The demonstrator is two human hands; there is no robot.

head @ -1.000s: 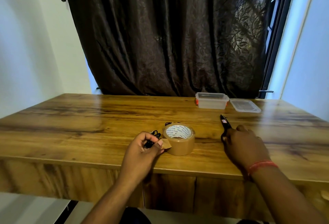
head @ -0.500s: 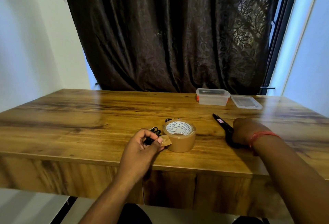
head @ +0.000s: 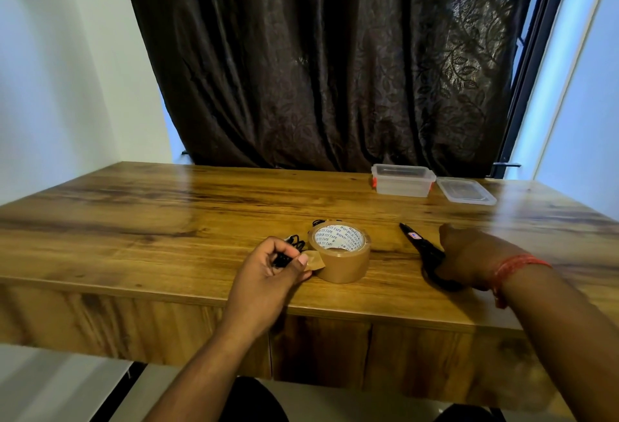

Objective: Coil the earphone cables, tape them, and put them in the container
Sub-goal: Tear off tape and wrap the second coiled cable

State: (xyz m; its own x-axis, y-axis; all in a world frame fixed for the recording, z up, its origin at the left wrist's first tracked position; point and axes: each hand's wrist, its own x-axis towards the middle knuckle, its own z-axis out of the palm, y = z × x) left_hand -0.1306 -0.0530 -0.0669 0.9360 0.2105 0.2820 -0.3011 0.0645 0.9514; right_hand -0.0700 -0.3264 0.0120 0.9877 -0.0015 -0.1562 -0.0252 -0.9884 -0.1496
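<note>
Your left hand (head: 268,271) curls round the coiled black earphone cable (head: 290,250), and its thumb pins the loose brown tab of the tape roll (head: 341,254). The roll lies flat on the worktop (head: 167,220), touching the thumb side of that hand; a bit more black cable shows at its far edge. Your right hand (head: 469,259) rests on the worktop with fingers curled over the black handles of the scissors (head: 423,249); the closed blades point away from the hand toward the far edge. The clear container (head: 402,180) sits open, well beyond the right hand near the curtain (head: 318,63), with its lid (head: 465,191) just beside it.
</note>
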